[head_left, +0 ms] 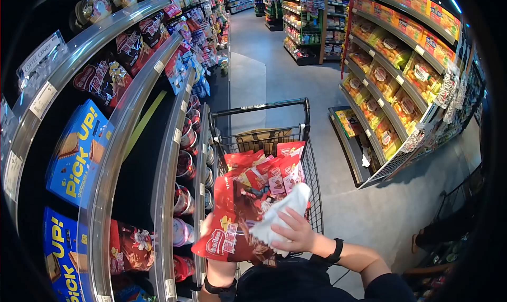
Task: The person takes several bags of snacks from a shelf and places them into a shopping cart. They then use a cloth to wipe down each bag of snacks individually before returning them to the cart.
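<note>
A large red and brown snack bag (217,201) is held up in front of my body by my left hand (217,269), which is mostly hidden behind it. My right hand (296,232) presses a white cloth (290,204) against the bag's right side, fingers spread over the cloth. Just beyond is a black wire shopping cart (311,180), with several red and pink snack bags (290,170) inside it. A brown box or bag (264,142) sits toward the cart's handle end.
Shelves on my left carry blue Pick Up boxes (79,151), a red snack bag (132,246) and red-lidded jars (182,201). A rack on the right holds yellow packs (380,77). The grey aisle floor (259,75) runs ahead. Someone's dark-clothed leg (443,233) is at lower right.
</note>
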`<state>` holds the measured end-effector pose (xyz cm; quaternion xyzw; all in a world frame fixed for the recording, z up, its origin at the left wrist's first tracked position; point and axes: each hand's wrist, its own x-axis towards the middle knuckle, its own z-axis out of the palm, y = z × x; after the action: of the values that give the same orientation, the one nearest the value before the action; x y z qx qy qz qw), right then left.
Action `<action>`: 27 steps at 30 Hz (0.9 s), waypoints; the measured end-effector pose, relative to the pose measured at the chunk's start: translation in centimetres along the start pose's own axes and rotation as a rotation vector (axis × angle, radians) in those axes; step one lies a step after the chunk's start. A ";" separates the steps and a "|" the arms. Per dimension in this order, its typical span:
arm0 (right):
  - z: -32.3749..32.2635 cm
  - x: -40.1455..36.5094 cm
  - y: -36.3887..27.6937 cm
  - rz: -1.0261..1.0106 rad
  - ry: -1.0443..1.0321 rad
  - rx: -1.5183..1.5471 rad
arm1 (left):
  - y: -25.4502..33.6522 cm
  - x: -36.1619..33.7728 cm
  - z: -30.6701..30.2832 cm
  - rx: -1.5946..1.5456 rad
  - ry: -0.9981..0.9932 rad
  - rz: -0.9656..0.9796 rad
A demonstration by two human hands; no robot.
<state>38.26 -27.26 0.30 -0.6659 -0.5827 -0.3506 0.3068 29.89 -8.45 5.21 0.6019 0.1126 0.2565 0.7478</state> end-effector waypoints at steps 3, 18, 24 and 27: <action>0.0 0.5 -0.7 0.382 0.126 0.428 | 3.6 0.9 2.0 0.134 -0.198 0.050; 0.0 1.6 -2.3 1.181 0.209 1.153 | -1.8 0.7 2.2 -0.498 -0.049 -0.421; -4.2 1.5 0.4 1.195 -0.887 0.958 | -1.1 2.9 1.0 -0.695 -0.036 -0.516; -8.0 -0.4 1.0 1.581 -0.323 0.819 | -1.5 3.2 0.3 -0.673 -0.019 -0.434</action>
<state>38.36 -34.18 4.53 -0.7518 -0.0703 0.2949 0.5856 33.08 -7.26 4.29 0.2877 0.1397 0.1094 0.9411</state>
